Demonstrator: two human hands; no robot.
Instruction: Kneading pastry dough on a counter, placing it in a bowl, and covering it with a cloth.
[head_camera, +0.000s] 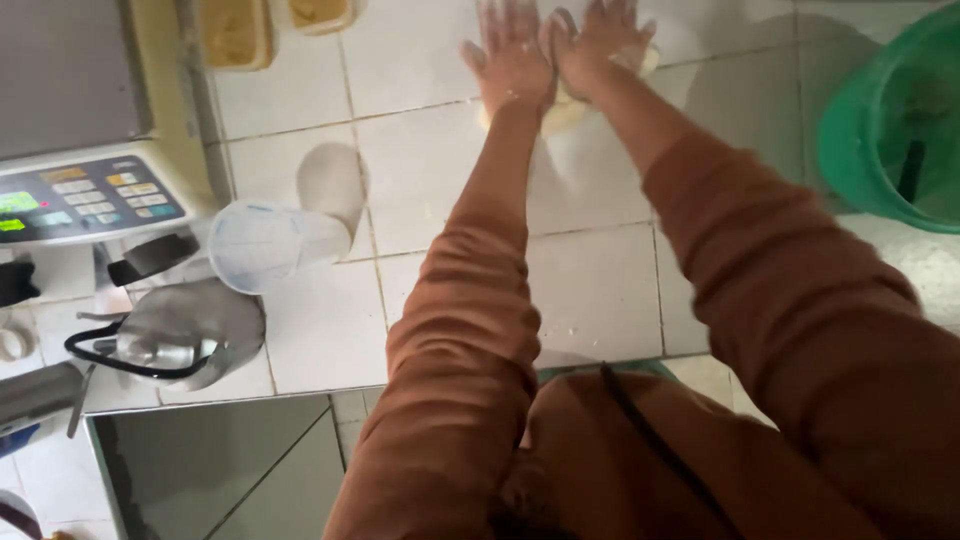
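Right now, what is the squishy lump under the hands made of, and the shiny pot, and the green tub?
The lump looks like pale dough: soft, matte, flattened under both floury hands, left hand and right hand. The pot looks like polished metal, since it mirrors light. The green tub seems plastic: smooth, evenly coloured, slightly glossy.

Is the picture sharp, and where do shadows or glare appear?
Head view: slightly soft overall; the left hand and right hand on the dough look blurred; a shadow lies behind the plastic jug; the metal kettle shows bright reflections.
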